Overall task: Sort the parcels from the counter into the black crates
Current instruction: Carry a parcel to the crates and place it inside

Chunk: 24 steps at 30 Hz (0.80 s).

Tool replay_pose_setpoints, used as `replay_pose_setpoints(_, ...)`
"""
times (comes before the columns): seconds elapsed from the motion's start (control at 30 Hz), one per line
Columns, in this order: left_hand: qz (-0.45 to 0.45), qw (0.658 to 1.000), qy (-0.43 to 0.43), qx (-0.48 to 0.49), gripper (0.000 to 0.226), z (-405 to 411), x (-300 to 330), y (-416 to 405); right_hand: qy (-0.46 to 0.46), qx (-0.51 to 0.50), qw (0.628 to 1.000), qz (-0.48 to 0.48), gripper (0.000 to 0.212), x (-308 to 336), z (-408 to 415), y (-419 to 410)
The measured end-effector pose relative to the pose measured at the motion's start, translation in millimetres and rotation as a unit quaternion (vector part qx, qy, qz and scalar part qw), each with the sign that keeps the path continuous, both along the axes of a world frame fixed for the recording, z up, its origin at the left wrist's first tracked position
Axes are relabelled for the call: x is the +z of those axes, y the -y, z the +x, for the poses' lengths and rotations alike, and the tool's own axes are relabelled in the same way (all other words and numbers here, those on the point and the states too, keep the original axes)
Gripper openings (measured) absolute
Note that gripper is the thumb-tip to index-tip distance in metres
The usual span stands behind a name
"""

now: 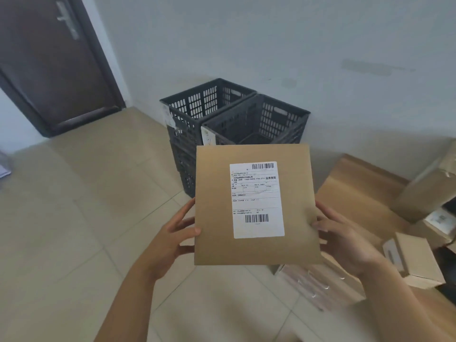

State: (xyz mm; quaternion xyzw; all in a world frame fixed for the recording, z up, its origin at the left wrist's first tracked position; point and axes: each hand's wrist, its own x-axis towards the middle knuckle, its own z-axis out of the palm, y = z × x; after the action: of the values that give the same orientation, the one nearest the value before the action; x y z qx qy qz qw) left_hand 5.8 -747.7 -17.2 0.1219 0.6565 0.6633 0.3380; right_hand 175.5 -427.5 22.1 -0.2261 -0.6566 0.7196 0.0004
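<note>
I hold a flat brown cardboard parcel (214,208) upright in front of me, its white shipping label with barcodes facing me. My left hand (172,240) grips its left edge and my right hand (345,240) grips its right edge. Behind the parcel, against the wall, stand two black perforated crates side by side: the left crate (197,104) and the right crate (266,119). Both look empty as far as I can see. The parcel hides the lower front of the right crate.
A wooden counter (355,183) at the right carries more cardboard boxes (417,262) and a tall brown box (429,183). Drawers (318,285) show below the counter. A dark door (49,65) is at the far left. The floor is beige tile (74,218).
</note>
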Motion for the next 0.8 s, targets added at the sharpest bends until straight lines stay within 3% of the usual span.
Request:
replay_pose_setpoints(0.4, 0.003, 0.997, 0.001, 0.078, 0.065, -0.8, -6.2, 102.0, -0.001, 0.098, 0.995, 0.001, 0.065, 3.5, -55.3, 81.8)
replay_pose_setpoints(0.8, -0.016, 0.989, 0.035, 0.143, 0.065, -48.9, -24.5, 117.7, 0.047, 0.152, 0.987, -0.027, 0.071, -26.0, -161.2, 82.4)
